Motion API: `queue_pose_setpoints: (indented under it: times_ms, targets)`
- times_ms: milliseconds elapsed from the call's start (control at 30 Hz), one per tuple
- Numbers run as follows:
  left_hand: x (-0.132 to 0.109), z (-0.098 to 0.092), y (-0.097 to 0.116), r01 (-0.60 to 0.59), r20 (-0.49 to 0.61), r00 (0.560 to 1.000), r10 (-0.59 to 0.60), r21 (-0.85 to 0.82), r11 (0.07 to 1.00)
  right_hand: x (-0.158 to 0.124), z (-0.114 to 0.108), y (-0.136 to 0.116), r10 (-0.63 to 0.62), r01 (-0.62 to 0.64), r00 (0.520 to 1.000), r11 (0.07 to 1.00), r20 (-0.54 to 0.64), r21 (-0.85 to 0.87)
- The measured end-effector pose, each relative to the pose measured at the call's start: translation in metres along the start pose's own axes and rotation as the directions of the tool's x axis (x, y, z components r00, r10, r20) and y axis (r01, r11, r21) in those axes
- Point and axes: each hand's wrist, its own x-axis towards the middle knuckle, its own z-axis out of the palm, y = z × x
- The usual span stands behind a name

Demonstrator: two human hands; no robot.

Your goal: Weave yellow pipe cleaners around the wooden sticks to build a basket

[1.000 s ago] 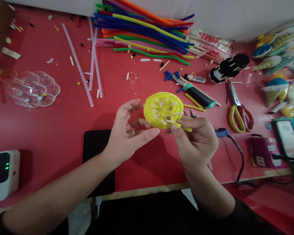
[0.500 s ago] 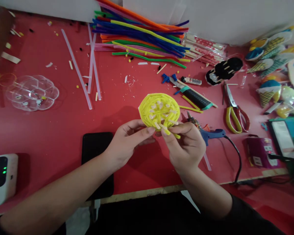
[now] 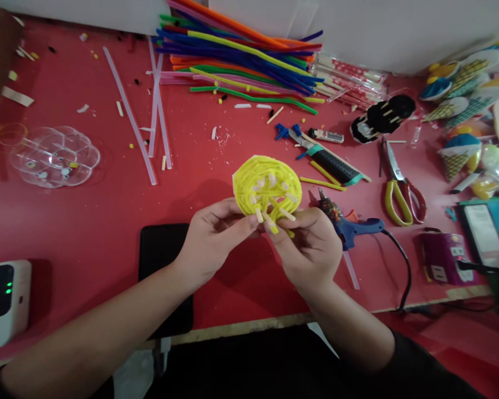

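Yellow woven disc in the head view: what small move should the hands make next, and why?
Probably the right hand should bend the loose yellow end it pinches around the nearest wooden spoke. The left hand pinches the yellow disc at its lower edge, the end juts out free between both hands, and the spokes there poke bare past the weave.

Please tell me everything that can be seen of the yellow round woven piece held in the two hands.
The yellow round disc of fuzzy pipe cleaners is a coil wound around pale stick spokes, whose ends poke out near its middle. It is held over the red table, face towards the camera. The left hand and the right hand pinch its lower edge with their fingers; a loose yellow end sticks out.
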Motion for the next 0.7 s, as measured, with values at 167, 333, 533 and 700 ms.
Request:
queue_pose_setpoints:
  times_ms: [167,333,533,700]
  targets:
    - [0.0,0.0,-0.001,-0.055,-0.075,0.995,0.065,0.13,0.99,0.001,0.0,0.0,-0.07,0.071,0.997,0.995,0.023,-0.066]
    - [-0.002,0.0,0.001,-0.097,-0.113,0.985,0.128,0.244,0.965,0.005,-0.003,0.001,-0.262,0.25,0.965,0.916,0.005,-0.312]
    - [-0.003,0.0,0.003,-0.099,-0.107,0.983,0.151,0.387,0.917,0.01,-0.009,-0.009,-0.421,0.398,0.905,0.782,0.064,-0.48]
    - [-0.002,-0.004,0.0,-0.118,-0.098,0.98,0.173,0.417,0.901,0.011,-0.018,-0.01,-0.402,0.393,0.912,0.804,0.079,-0.447]
